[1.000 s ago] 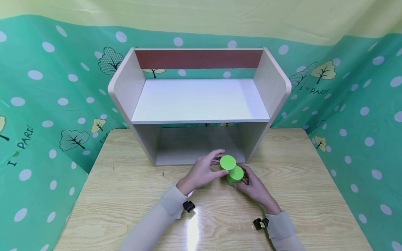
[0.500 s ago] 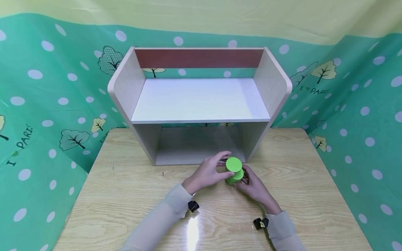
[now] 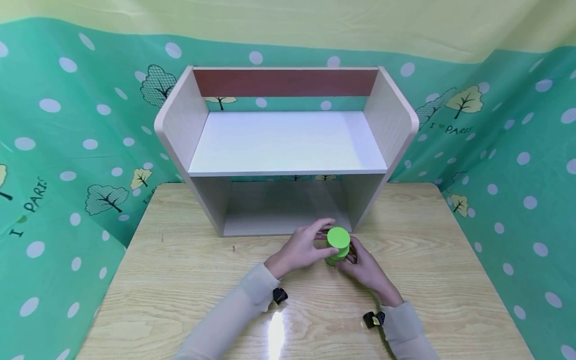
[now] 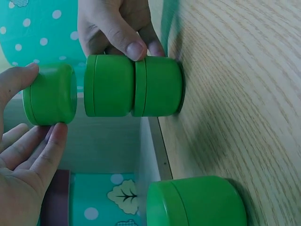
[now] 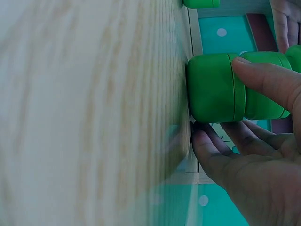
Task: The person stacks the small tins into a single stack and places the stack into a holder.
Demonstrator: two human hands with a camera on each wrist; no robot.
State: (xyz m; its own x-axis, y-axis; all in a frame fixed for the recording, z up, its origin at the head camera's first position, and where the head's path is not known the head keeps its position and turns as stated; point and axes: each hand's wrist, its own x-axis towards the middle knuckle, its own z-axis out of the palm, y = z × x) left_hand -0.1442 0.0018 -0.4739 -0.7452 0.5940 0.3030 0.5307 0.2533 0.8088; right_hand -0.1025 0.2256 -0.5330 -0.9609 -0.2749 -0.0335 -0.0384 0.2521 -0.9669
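My left hand (image 3: 302, 250) pinches a green lidded canister (image 4: 50, 94) between thumb and fingers, just above a stack of two similar ones. A narrow gap separates it from the upper canister (image 4: 110, 85) in the left wrist view. That one sits on the lower canister (image 4: 160, 87), which stands on the table. Around the stack's right side my right hand (image 3: 366, 267) curls, thumb near the seam and fingers opposite; in the right wrist view the thumb (image 5: 265, 77) lies against the green side. Another canister (image 4: 197, 202) stands apart on the table, hidden behind my left hand in the head view.
A two-level white shelf (image 3: 288, 145) with a reddish back strip stands just behind the stack on the wooden table (image 3: 180, 280). Its lower front edge is close to both hands. A green dotted curtain (image 3: 67, 125) hangs behind and along the sides.
My left hand has moved right and slightly nearer, carrying its canister from beside the stack's top to over it. The right hand has stayed at the stack.
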